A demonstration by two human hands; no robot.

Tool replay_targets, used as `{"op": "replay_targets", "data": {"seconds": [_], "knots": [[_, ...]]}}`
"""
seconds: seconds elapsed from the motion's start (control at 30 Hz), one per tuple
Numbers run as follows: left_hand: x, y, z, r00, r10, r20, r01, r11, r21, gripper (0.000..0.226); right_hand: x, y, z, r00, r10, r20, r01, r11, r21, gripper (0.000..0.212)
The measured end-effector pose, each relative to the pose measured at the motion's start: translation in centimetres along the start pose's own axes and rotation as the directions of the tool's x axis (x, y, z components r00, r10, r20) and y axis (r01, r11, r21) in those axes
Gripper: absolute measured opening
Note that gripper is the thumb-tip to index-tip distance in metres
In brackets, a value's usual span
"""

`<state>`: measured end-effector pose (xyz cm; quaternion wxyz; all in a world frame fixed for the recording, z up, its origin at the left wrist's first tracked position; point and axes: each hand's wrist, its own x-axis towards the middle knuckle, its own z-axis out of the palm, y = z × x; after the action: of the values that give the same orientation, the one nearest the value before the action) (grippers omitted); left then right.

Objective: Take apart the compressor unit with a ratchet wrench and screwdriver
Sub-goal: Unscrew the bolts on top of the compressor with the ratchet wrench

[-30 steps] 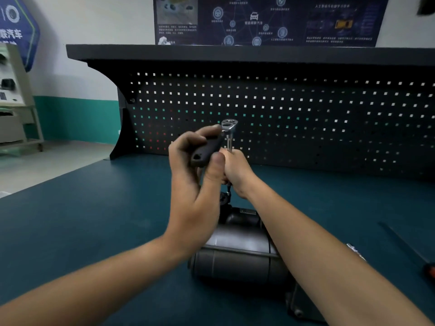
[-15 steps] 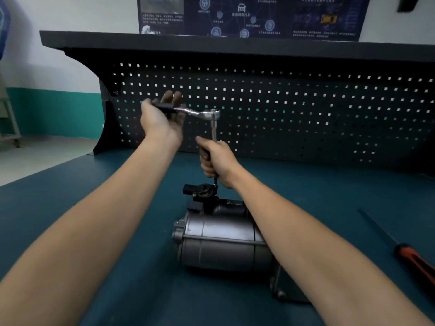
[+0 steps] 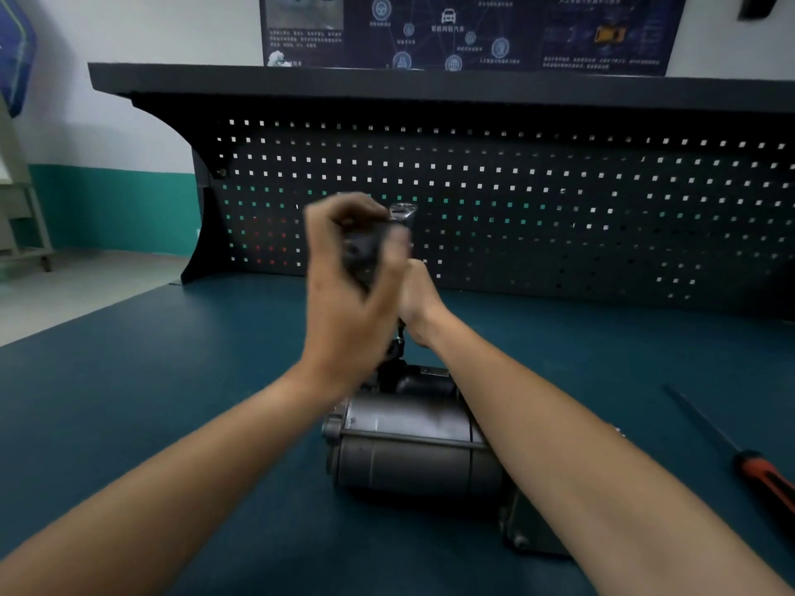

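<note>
The grey cylindrical compressor unit (image 3: 408, 453) lies on its side on the blue-green bench mat (image 3: 150, 402), between my forearms. A ratchet wrench (image 3: 402, 212) with a long extension stands upright over the fitting at the compressor's far end. My left hand (image 3: 348, 286), blurred by motion, grips the wrench's black handle, which points toward me. My right hand (image 3: 415, 301) is curled round the extension shaft just below the ratchet head. A screwdriver (image 3: 761, 471) with an orange and black handle lies on the mat at the right.
A black pegboard back panel (image 3: 516, 217) with a shelf on top rises behind the bench. A dark poster (image 3: 469, 32) hangs on the wall above it. To the left are pale floor and a teal wall stripe.
My left hand has swung the ratchet handle from out at the left back toward me, beside my right hand. The right hand has stayed on the extension.
</note>
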<state>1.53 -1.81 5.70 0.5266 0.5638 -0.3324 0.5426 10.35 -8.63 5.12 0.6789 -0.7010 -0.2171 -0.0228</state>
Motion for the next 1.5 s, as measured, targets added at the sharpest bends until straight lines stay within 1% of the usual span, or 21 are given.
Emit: {"op": "replay_targets", "data": {"seconds": [0.07,0.1,0.13,0.2,0.27,0.37,0.43,0.57,0.67,0.73,0.8,0.83,0.9,0.93,1.0,1.03,1.1,1.17,1.2,1.33,1.5], "knots": [[2.1,-1.8,-0.8,0.951,-0.242,-0.192,0.216,0.966,-0.143,0.011,0.4,0.2,-0.1,0.999,0.034,0.002,-0.034,0.999,-0.003,0.053],[3.1,-3.1,-1.3,0.861,-0.427,-0.277,0.359,0.895,-0.264,0.009,0.7,0.3,-0.1,0.999,0.043,0.001,-0.043,0.999,0.010,0.052],[4.0,-4.4,-1.9,0.730,-0.617,-0.294,0.484,0.771,-0.414,0.011,0.7,0.3,-0.1,0.999,0.043,0.015,-0.043,0.999,0.029,0.051],[5.4,-6.5,-2.6,0.497,-0.858,-0.131,0.606,0.452,-0.655,0.024,0.9,0.5,0.0,0.998,0.027,0.054,-0.029,0.999,0.031,0.050],[6.4,-7.6,-2.6,0.401,-0.916,0.017,0.635,0.265,-0.726,0.037,0.9,0.6,0.2,0.996,0.016,0.087,-0.017,1.000,0.008,0.050],[7.2,-7.9,-1.7,0.411,-0.909,0.073,0.563,0.191,-0.804,0.037,1.0,0.5,0.1,0.996,0.020,0.085,-0.021,1.000,0.009,0.050],[7.1,-7.4,-1.6,0.453,-0.890,0.050,0.531,0.224,-0.817,0.034,1.0,0.5,-0.1,0.997,0.024,0.075,-0.027,0.999,0.034,0.050],[5.4,-4.9,-2.9,0.586,-0.808,-0.062,0.488,0.413,-0.769,0.021,1.0,0.6,0.0,0.998,0.014,0.066,-0.015,1.000,0.020,0.051],[2.9,-2.3,-2.4,0.766,-0.640,-0.059,0.463,0.613,-0.640,0.009,1.0,0.5,-0.1,0.999,0.025,0.040,-0.027,0.999,0.030,0.052],[1.1,-0.4,-1.6,0.905,-0.424,-0.046,0.363,0.823,-0.437,0.004,0.9,0.5,-0.1,1.000,0.011,0.026,-0.012,1.000,0.025,0.052],[0.0,0.7,-1.2,0.991,-0.113,0.065,0.123,0.976,-0.179,0.011,0.7,0.6,0.0,0.999,-0.046,0.010,0.046,0.999,-0.013,0.047],[-0.2,0.8,-1.2,0.991,-0.004,0.136,0.016,0.996,-0.091,0.014,0.6,0.6,0.1,0.997,-0.071,0.002,0.071,0.997,-0.032,0.044],[0.2,0.3,-1.7,0.986,0.051,0.159,-0.047,0.999,-0.026,0.012,0.5,0.5,0.1,0.999,-0.045,0.000,0.045,0.999,-0.019,0.046],[0.7,-0.2,-2.0,0.995,-0.003,0.103,0.009,0.999,-0.051,0.008,0.6,0.5,0.0,1.000,-0.012,0.007,0.012,1.000,0.000,0.049],[2.2,-1.7,-2.7,0.960,-0.269,-0.071,0.247,0.941,-0.230,0.010,0.6,0.4,-0.2,0.999,0.023,0.032,-0.024,0.999,0.029,0.052],[2.9,-2.8,-2.9,0.893,-0.429,-0.139,0.361,0.865,-0.347,0.015,0.7,0.3,-0.2,0.998,0.029,0.049,-0.031,0.999,0.040,0.051],[4.2,-5.1,-3.1,0.698,-0.699,-0.157,0.490,0.626,-0.607,0.024,0.7,0.3,-0.1,0.996,0.025,0.082,-0.028,0.999,0.029,0.049],[5.2,-7.4,-2.9,0.544,-0.833,-0.100,0.519,0.427,-0.741,0.032,0.7,0.3,0.1,0.994,0.017,0.104,-0.015,1.000,-0.014,0.048],[5.6,-8.2,-2.7,0.512,-0.856,-0.074,0.561,0.399,-0.725,0.034,0.8,0.4,0.1,0.993,0.021,0.113,-0.018,1.000,-0.026,0.048],[6.9,-9.1,-1.9,0.503,-0.864,-0.016,0.690,0.413,-0.595,0.031,1.0,0.2,-0.3,0.990,0.077,0.116,-0.082,0.996,0.038,0.047],[6.1,-6.6,-2.7,0.538,-0.843,-0.023,0.559,0.378,-0.738,0.021,1.3,0.5,-0.6,0.991,0.086,0.103,-0.092,0.994,0.058,0.047]]}}
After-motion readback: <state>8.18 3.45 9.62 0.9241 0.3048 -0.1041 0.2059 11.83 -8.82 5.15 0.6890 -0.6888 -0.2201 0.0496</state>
